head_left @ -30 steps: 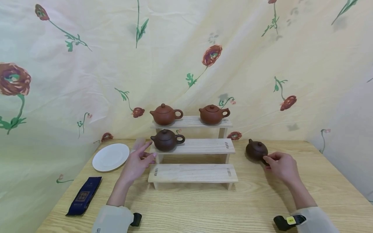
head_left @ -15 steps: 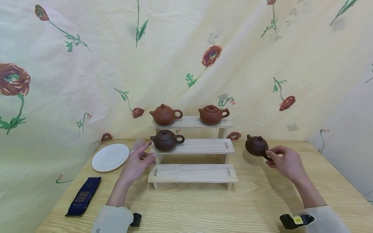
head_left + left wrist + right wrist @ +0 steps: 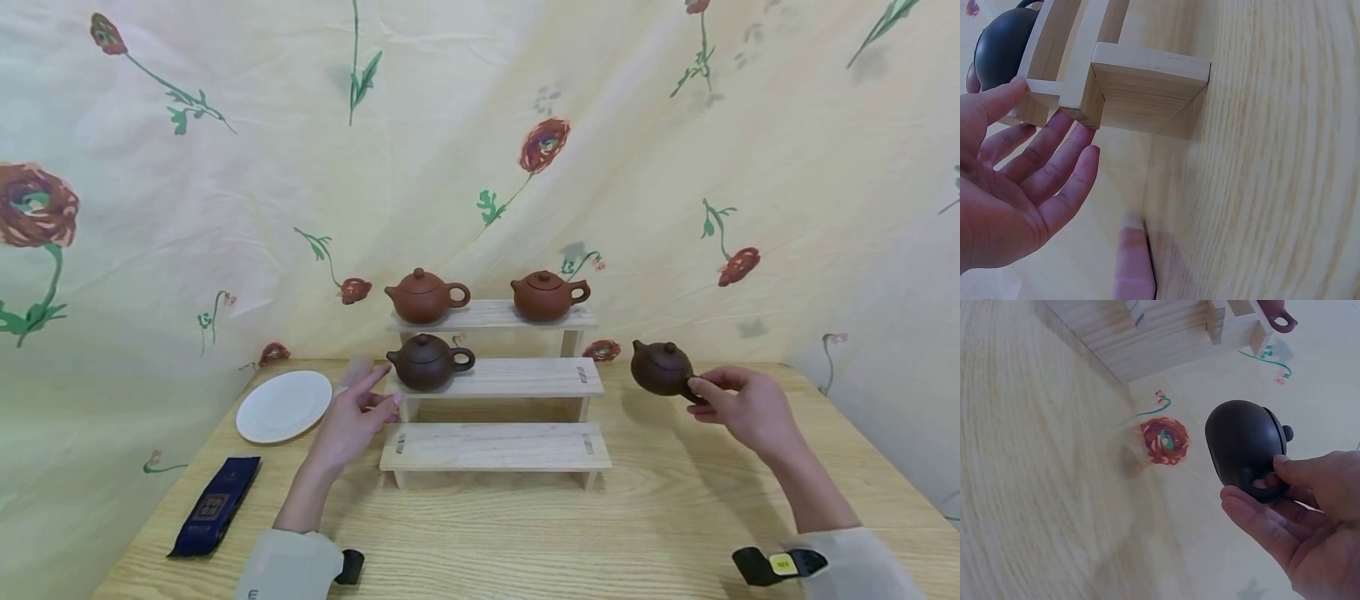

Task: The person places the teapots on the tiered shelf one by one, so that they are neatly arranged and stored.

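My right hand (image 3: 750,410) pinches the handle of a dark brown teapot (image 3: 660,368), which hangs above the table right of the wooden shelf. In the right wrist view, thumb and fingers close round the handle of this teapot (image 3: 1244,440). My left hand (image 3: 352,425) touches the left end of the three-step shelf (image 3: 495,446) with fairly straight fingers; the left wrist view shows its fingertips (image 3: 1088,134) against the wood. Another dark brown teapot (image 3: 423,367) sits at the left of the middle step. Two reddish-brown teapots, one left (image 3: 422,298) and one right (image 3: 543,298), stand on the top step.
A white plate (image 3: 283,407) lies left of the shelf, beyond my left forearm. Nearer the front is a dark blue packet (image 3: 215,507). A floral cloth (image 3: 480,167) hangs behind the wooden table (image 3: 495,542).
My right hand has lifted the dark teapot off the table, moving up and slightly right. The left hand stays in place at the shelf.
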